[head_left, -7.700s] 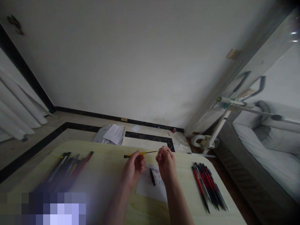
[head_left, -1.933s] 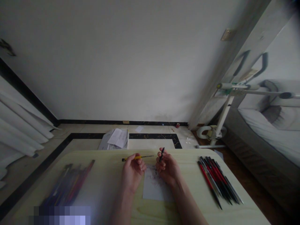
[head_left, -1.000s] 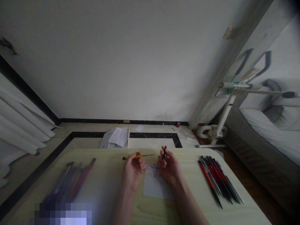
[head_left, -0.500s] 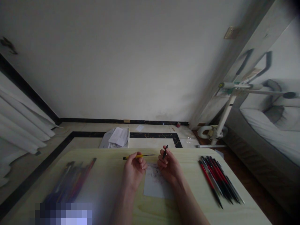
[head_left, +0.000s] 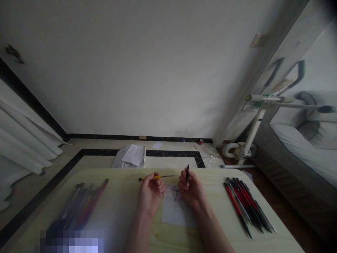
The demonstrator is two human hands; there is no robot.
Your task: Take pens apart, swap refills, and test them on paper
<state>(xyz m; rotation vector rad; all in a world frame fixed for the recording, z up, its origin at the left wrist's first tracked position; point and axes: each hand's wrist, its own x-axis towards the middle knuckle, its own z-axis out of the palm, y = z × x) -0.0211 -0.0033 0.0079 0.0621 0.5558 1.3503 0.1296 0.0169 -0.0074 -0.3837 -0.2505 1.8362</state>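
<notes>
Blurred pens [head_left: 80, 202] lie at nine o'clock on your tabletop [head_left: 116, 196]; near twelve, your left hand [head_left: 151, 189] pinches a yellow-and-black rod [head_left: 156, 177]; past marked paper [head_left: 175, 212], your right hand [head_left: 192, 189] grips a black piece [head_left: 187, 173]; red-and-black pens [head_left: 242, 200] lie at three.

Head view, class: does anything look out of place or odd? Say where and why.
On the floor beyond the table, papers are heaped askew, and a loose sheet and red object near the wall look dropped. The white paper by the right hand bears smudgy marks.
</notes>
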